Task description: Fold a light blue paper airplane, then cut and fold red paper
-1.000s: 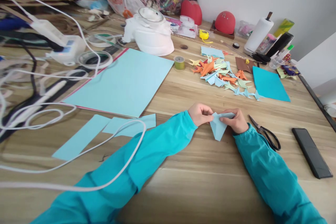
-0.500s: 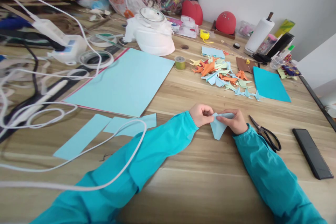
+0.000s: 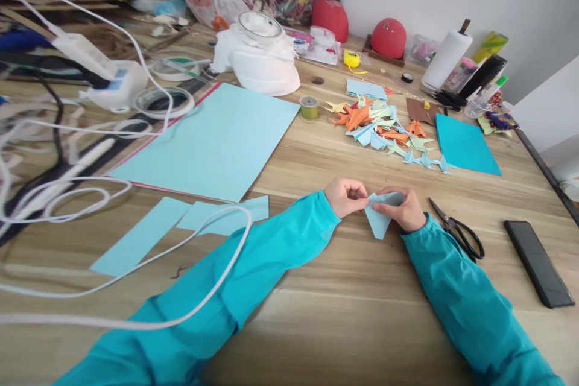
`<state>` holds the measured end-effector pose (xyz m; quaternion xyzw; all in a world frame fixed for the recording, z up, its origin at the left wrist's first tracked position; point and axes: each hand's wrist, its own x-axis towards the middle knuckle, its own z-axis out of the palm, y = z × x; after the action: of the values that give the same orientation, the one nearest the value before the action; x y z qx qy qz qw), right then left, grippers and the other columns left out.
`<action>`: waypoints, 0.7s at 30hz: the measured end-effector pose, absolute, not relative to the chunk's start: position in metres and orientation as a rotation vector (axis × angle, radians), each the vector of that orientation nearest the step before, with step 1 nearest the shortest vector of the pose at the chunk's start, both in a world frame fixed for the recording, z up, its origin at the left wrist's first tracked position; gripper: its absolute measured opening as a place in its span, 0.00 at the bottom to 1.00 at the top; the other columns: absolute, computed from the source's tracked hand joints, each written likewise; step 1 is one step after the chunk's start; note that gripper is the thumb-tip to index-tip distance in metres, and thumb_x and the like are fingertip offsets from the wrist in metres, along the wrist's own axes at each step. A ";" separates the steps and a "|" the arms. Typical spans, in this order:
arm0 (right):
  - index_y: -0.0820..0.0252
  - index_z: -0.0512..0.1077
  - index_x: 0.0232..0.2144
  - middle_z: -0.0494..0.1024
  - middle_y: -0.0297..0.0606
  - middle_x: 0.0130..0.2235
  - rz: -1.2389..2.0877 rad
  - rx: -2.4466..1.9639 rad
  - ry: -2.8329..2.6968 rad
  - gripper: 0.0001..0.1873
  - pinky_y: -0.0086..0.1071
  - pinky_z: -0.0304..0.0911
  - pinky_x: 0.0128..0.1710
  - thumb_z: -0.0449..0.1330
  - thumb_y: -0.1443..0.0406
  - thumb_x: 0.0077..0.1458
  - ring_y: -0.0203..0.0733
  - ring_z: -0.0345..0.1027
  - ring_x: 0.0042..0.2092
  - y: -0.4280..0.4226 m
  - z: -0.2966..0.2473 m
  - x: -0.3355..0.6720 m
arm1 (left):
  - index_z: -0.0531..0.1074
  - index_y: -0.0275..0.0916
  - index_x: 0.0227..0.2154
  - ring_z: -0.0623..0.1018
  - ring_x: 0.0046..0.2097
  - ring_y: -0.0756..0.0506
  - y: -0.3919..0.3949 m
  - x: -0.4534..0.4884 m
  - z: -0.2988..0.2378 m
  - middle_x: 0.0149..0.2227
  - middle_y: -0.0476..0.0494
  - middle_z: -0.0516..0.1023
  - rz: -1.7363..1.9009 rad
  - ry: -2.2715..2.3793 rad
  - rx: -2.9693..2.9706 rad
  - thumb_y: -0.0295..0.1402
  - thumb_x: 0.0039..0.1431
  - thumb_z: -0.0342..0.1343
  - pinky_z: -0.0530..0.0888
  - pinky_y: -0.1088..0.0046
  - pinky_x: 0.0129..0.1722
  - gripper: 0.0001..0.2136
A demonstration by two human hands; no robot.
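Between my hands is a small piece of folded light-blue paper (image 3: pixel 380 223), its lower point hanging down. My left hand (image 3: pixel 346 196) pinches its left corner between thumb and fingertips. From the right, my right hand (image 3: pixel 402 210) grips the paper with the thumb in front and the fingers behind, which hide part of the folds. Black-handled scissors (image 3: pixel 456 230) lie just right of my right hand. Beyond my hands is a pile of folded paper cranes (image 3: pixel 373 123) in orange, green, yellow and blue.
Light-blue paper strips (image 3: pixel 142 235) and a large light-blue sheet (image 3: pixel 212 139) lie to the left, where a white cable (image 3: pixel 244 223) loops over my left sleeve. A phone (image 3: pixel 538 264) lies right. A thread spool (image 3: pixel 309 107) and bright blue paper (image 3: pixel 468 145) are farther back.
The folded paper has turned slightly, its lower point shifting a little to the right. Both hands keep their hold and have barely moved.
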<state>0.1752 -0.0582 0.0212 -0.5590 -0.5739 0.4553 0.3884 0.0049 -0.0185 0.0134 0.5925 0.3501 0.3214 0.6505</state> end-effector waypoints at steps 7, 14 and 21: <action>0.65 0.75 0.22 0.72 0.33 0.18 1.161 -1.432 -1.465 0.15 0.26 0.55 0.18 0.70 0.60 0.31 0.32 0.59 0.20 -0.059 0.021 0.176 | 0.67 0.35 0.16 0.63 0.19 0.55 -0.021 0.005 0.010 0.15 0.53 0.65 0.725 0.757 1.454 0.31 0.38 0.58 0.60 0.78 0.20 0.06; 0.65 0.74 0.20 0.72 0.33 0.18 1.234 -1.421 -1.428 0.13 0.26 0.55 0.18 0.70 0.61 0.31 0.32 0.60 0.19 -0.058 0.023 0.178 | 0.69 0.34 0.15 0.65 0.20 0.54 -0.020 0.003 0.011 0.16 0.52 0.67 0.695 0.710 1.505 0.31 0.40 0.56 0.60 0.78 0.20 0.06; 0.65 0.74 0.20 0.72 0.33 0.17 1.260 -1.434 -1.354 0.14 0.25 0.54 0.16 0.70 0.61 0.30 0.32 0.60 0.18 -0.058 0.023 0.180 | 0.73 0.33 0.19 0.72 0.22 0.52 -0.019 0.003 0.015 0.17 0.49 0.73 0.601 0.709 1.308 0.26 0.39 0.57 0.69 0.78 0.25 0.02</action>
<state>0.1800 -0.0583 0.0227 -0.5640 -0.5328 0.4958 0.3900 0.0033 -0.0188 0.0150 0.5860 0.3177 0.2692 0.6951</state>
